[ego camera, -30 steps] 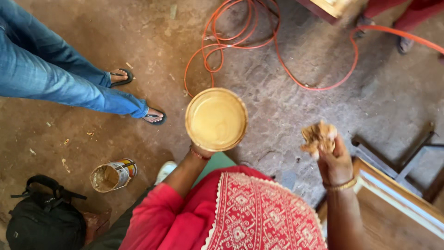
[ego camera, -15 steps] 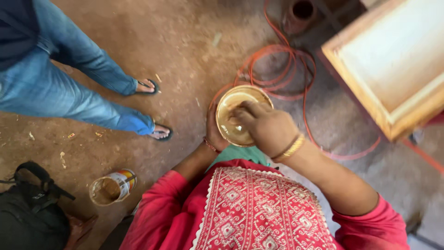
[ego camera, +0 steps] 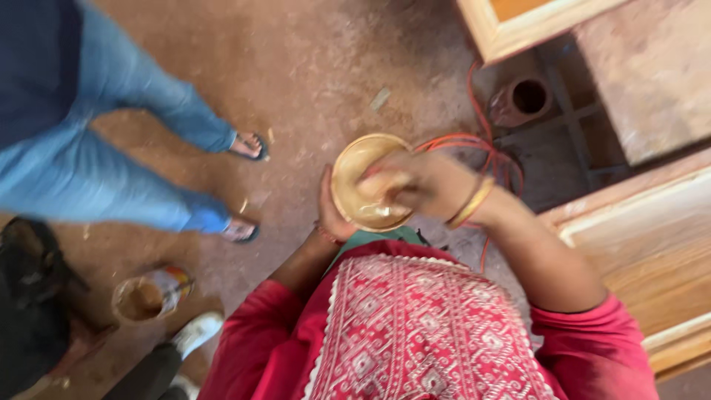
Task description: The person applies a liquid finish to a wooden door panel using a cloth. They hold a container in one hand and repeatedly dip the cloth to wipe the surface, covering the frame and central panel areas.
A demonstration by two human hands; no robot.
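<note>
Tin can (ego camera: 144, 296) with a multicoloured label lies on the floor (ego camera: 296, 67) well to the lower left of the round bowl (ego camera: 366, 181), its open mouth showing brownish contents; the label is too blurred to make out. Left of it a black bag (ego camera: 29, 289) is cut off by the frame edge. Above the can, well left of the bowl, stands another person in blue jeans (ego camera: 111, 155) and sandals, cut off above the waist. A white shoe (ego camera: 196, 333) sits just right of the can.

The left hand (ego camera: 329, 215) cups the bowl from below at its left rim, fingers hidden under it. The bowl is held up in front of the red embroidered top (ego camera: 415, 333). The right hand (ego camera: 415, 185), wearing a gold bangle (ego camera: 470, 204), reaches into the bowl, fingers curled; motion blur hides what they grip. Right of the bowl, an orange cable (ego camera: 481, 141) coils on the floor beside a brown pot (ego camera: 526, 100) and wooden frames (ego camera: 637, 237).
</note>
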